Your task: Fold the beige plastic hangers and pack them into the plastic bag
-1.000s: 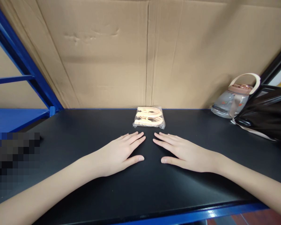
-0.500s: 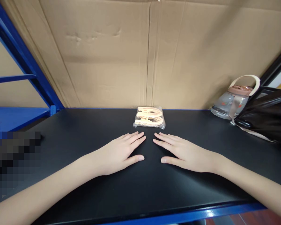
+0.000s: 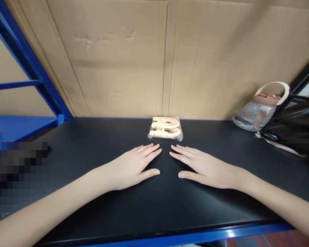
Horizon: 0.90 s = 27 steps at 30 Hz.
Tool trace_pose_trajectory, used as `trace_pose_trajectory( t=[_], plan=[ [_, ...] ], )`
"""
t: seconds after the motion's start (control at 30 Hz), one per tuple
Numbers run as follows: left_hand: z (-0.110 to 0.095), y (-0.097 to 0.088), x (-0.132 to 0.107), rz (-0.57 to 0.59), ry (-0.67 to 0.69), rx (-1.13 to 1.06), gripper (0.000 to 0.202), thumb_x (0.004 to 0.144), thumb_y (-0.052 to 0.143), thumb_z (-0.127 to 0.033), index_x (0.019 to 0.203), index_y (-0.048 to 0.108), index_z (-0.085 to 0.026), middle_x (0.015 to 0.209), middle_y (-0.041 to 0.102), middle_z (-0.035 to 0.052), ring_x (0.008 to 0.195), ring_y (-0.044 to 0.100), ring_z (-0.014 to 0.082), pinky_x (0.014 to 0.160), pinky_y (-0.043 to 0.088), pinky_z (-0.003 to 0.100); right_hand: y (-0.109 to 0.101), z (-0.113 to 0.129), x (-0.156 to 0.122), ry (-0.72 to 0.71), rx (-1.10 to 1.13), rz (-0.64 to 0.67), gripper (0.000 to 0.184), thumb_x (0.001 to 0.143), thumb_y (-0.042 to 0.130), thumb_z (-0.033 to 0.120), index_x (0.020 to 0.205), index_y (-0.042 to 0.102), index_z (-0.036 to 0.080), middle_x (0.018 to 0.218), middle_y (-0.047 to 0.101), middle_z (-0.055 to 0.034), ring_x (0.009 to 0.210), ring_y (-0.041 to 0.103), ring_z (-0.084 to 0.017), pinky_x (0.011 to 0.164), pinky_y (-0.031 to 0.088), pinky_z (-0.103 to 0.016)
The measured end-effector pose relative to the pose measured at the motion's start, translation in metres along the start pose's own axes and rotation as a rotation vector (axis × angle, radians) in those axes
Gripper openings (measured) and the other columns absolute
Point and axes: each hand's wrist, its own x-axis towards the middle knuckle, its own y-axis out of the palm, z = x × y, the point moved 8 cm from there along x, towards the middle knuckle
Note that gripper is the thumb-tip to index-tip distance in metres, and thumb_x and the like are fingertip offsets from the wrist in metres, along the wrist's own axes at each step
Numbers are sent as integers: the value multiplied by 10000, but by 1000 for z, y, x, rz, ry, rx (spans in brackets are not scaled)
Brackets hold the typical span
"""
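My left hand (image 3: 134,166) lies flat on the black tabletop (image 3: 92,151), palm down, fingers stretched out, holding nothing. My right hand (image 3: 201,166) rests flat beside it in the same way, fingertips angled toward the left hand's. Just beyond both sets of fingertips lies a small clear plastic packet (image 3: 165,128) with peach-coloured curved plastic pieces inside, close to the cardboard wall. Neither hand touches the packet.
A cardboard sheet (image 3: 164,58) forms the back wall. At the far right a clear water jug (image 3: 260,108) with a pink lid and cream handle stands next to a glossy black bag (image 3: 296,128). A blue shelf frame (image 3: 28,65) rises at left. The table's blue front edge (image 3: 221,235) runs below.
Both hands have stayed flat and still. The view has only drifted slightly, shifting everything a little to the right.
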Motion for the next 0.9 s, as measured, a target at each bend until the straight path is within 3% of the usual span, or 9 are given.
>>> trace_pose_trajectory(
  t=[0.13, 0.2, 0.3, 0.4, 0.43, 0.53, 0.63, 0.73, 0.9],
  plan=[
    [-1, 1, -2, -7, -35, 28, 630, 959, 315, -555, 1490, 251, -224, 1567, 182, 95, 1406, 275, 283, 1118, 286, 443, 0, 2, -1, -22, -45, -22, 665, 938, 346, 581, 1479, 300, 198, 1557, 226, -97, 1430, 218, -275, 1151, 232, -476],
    [-1, -3, -2, -67, -55, 60, 662, 956, 321, -554, 1504, 195, -205, 1582, 110, 108, 1423, 227, 286, 1119, 285, 436, -7, 4, 0, -55, -95, -93, 593, 942, 377, 551, 1429, 411, 214, 1495, 383, -107, 1355, 381, -275, 1094, 329, -449],
    [4, -10, 6, -156, -79, 144, 706, 952, 329, -558, 1506, 168, -151, 1584, 94, 131, 1447, 117, 294, 1141, 229, 452, -32, -9, 9, 31, -192, -245, 404, 978, 364, 445, 1168, 634, 213, 1090, 696, -63, 952, 653, -195, 832, 475, -317],
    [21, -18, 27, -202, -121, 208, 728, 947, 339, -563, 1498, 191, -109, 1576, 119, 161, 1449, 78, 308, 1152, 182, 460, -61, -40, 32, 293, -340, -303, 401, 981, 335, 414, 921, 671, 204, 807, 706, -23, 749, 655, -170, 640, 422, -259],
    [30, -21, 36, -212, -146, 208, 724, 953, 337, -551, 1496, 188, -96, 1573, 120, 175, 1448, 85, 309, 1151, 185, 453, -67, -52, 42, 395, -395, -279, 410, 977, 329, 425, 908, 668, 205, 817, 709, -27, 765, 659, -178, 632, 412, -258],
    [47, -24, 64, -203, -118, 180, 747, 942, 367, -555, 1474, 228, -50, 1561, 135, 215, 1443, 102, 326, 1148, 163, 463, -81, -68, 80, 475, -443, -261, 457, 973, 297, 408, 940, 680, 159, 902, 716, -103, 878, 666, -231, 658, 420, -276],
    [55, -21, 84, -176, -75, 158, 690, 943, 346, -563, 1432, 326, -76, 1510, 321, 187, 1406, 264, 292, 1120, 251, 412, -81, -79, 112, 533, -464, -189, 473, 927, 387, 454, 948, 700, 100, 957, 709, -183, 922, 665, -276, 691, 449, -306],
    [54, -16, 85, -182, -67, 148, 641, 948, 340, -547, 1429, 323, -124, 1454, 423, 151, 1331, 394, 269, 1037, 372, 382, -77, -83, 129, 571, -462, -99, 461, 889, 464, 473, 989, 705, 93, 970, 713, -193, 917, 671, -263, 718, 468, -304],
    [39, -12, 63, -217, -110, 161, 609, 960, 344, -506, 1415, 335, -101, 1413, 449, 182, 1286, 421, 301, 974, 425, 411, -74, -70, 126, 563, -467, -11, 374, 840, 542, 404, 1006, 711, 115, 982, 715, -187, 916, 675, -277, 731, 483, -330]
  ],
)
